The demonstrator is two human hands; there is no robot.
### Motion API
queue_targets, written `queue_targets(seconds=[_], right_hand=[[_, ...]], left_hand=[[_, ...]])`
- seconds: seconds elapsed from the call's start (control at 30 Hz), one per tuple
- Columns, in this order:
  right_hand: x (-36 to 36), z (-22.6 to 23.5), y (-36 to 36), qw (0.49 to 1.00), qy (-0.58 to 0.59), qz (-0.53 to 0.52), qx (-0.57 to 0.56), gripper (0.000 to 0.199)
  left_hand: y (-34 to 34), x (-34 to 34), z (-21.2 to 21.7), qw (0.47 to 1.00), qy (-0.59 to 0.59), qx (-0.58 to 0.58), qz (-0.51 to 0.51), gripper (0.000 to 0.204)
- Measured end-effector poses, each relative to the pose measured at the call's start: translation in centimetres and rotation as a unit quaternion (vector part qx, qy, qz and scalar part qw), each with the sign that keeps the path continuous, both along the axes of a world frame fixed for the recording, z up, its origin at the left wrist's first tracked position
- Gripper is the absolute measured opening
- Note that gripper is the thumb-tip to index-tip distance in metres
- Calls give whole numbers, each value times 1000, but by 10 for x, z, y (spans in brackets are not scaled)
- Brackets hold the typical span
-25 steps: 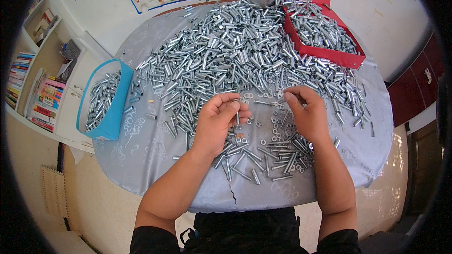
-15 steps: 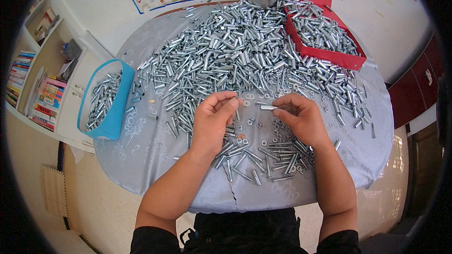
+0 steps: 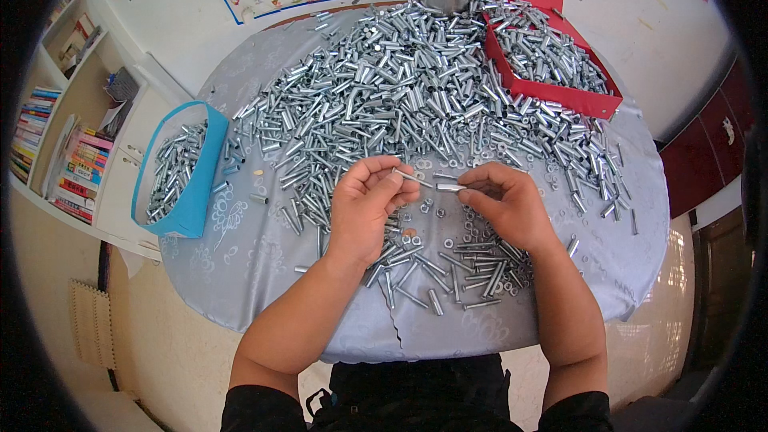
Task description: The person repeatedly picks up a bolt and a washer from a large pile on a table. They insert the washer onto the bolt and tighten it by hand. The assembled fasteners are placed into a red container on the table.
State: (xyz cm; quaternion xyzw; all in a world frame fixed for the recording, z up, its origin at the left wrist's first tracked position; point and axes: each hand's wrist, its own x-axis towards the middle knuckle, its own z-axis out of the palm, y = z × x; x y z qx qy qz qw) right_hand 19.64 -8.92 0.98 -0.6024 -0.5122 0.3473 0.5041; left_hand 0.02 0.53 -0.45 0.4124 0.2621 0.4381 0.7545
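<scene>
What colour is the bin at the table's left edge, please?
The bin is light blue, seen best in the head view; it holds silvery metal sleeves.

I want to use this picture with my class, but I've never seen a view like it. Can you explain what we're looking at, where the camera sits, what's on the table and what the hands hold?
The camera is worn on a person's head and looks down, so the round picture bends straight edges. The two bare forearms entering from below are that person's own. On the grey table lies a big heap of metal sleeves, with nuts and bolts nearer the body. A blue tray on the left and a red tray at the back right hold more. The left hand pinches a thin bolt; the right hand holds a short sleeve pointed at it.
</scene>
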Motion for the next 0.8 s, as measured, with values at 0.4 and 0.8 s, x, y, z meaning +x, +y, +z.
queue_targets(seconds=[0.4,0.8], right_hand=[[-5,0,1,999,33,-21,-2,16],[4,0,1,993,115,26,19,12]], left_hand=[[-3,2,1,998,51,1,-32,18],[-13,5,8,980,168,46,-101,23]])
